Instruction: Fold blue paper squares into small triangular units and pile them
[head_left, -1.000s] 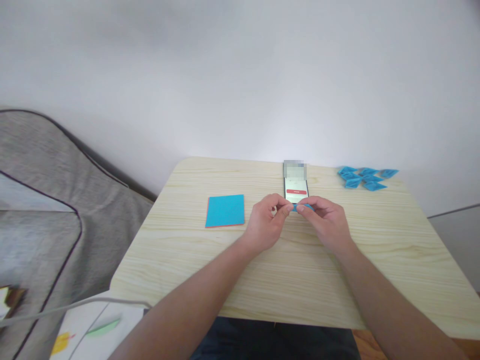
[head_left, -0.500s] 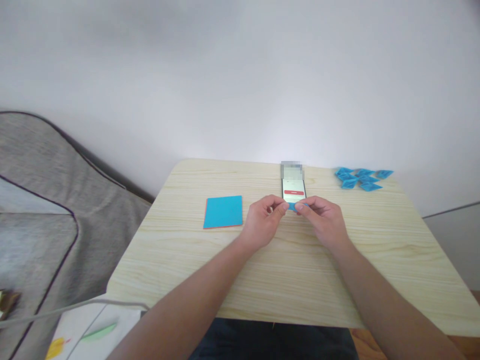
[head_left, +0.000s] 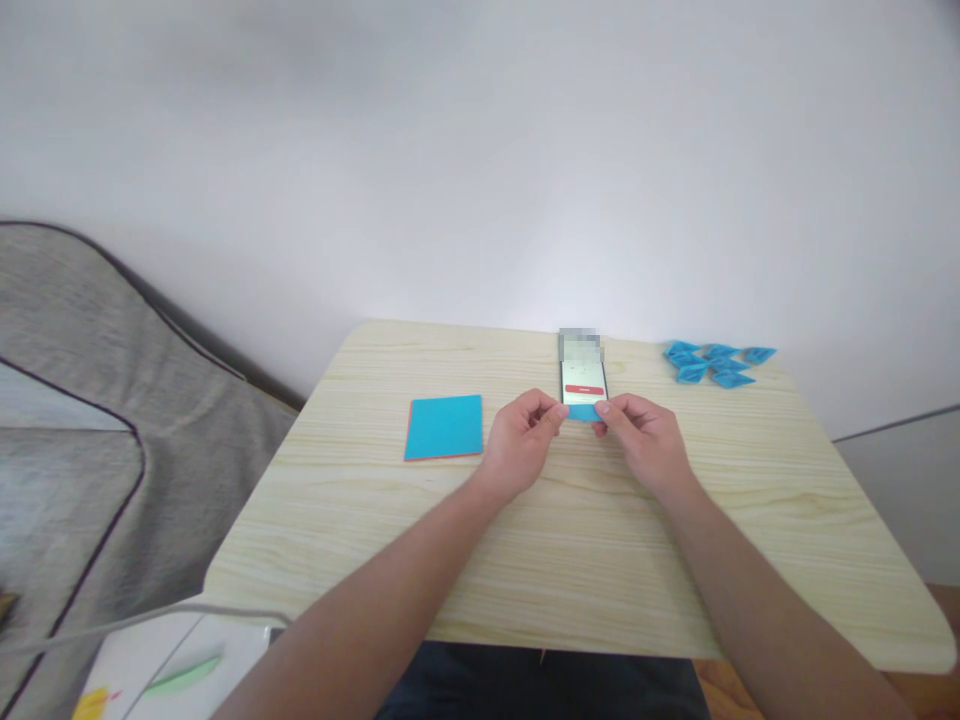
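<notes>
At the near end of the smartphone (head_left: 583, 377), your left hand (head_left: 521, 442) and right hand (head_left: 649, 442) are pinching opposite ends of a blue paper strip (head_left: 582, 412); its long axis is running crosswise from grip to grip, neither hand being nearer.

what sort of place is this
Probably a room in a home, though little of it shows: what looks like a gray couch at the left, a wood-patterned table set by a plain white wall, and a phone lying on the table.
</notes>
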